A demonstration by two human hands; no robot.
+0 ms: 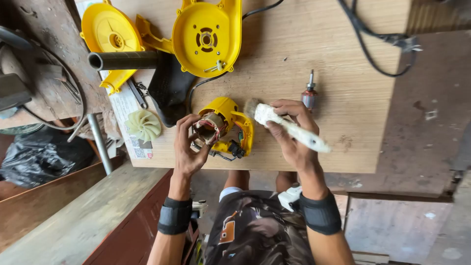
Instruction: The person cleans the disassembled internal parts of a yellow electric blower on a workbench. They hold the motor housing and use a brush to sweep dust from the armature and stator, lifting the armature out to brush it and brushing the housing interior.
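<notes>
Yellow motor housing point(223, 128) on wooden board point(343, 98), near edge. Left hand point(189, 147) cupped around its open end, fingers curled, gripping. Right hand point(292, 132) closed on white paintbrush point(289, 128), bristles beside housing.

yellow shell point(208, 34): top cut by upper frame edge | black cable point(373, 46): runs off top edge | brush point(289, 128): handle middle hidden under right hand point(292, 135)
</notes>
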